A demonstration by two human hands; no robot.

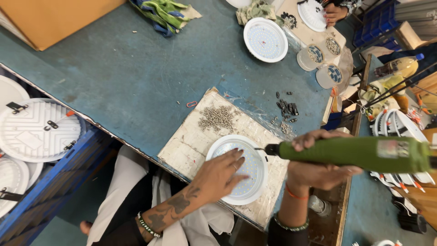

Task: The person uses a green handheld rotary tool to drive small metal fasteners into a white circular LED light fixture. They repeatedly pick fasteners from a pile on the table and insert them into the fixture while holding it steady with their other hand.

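Left hand (221, 174) lay flat, fingers spread, on round light panel (239, 168) on the work board (191, 146) | right hand (318, 166) wrapped tight around green electric screwdriver (355, 153) (tip at panel rim) | two white panels on table.

The worktop (136, 68) is blue-green with pale scuffs. The board (191, 146) is off-white and worn. The round lamp (248, 182) has a white rim and a face dotted with tiny yellow squares. The screwdriver (355, 154) is green with a black tip. The screws (218, 118) are grey. The left hand (221, 175) has a dark tattoo up the arm and a black-and-white bead band. The right hand (318, 171) wears an orange string. The box (54, 18) is brown.
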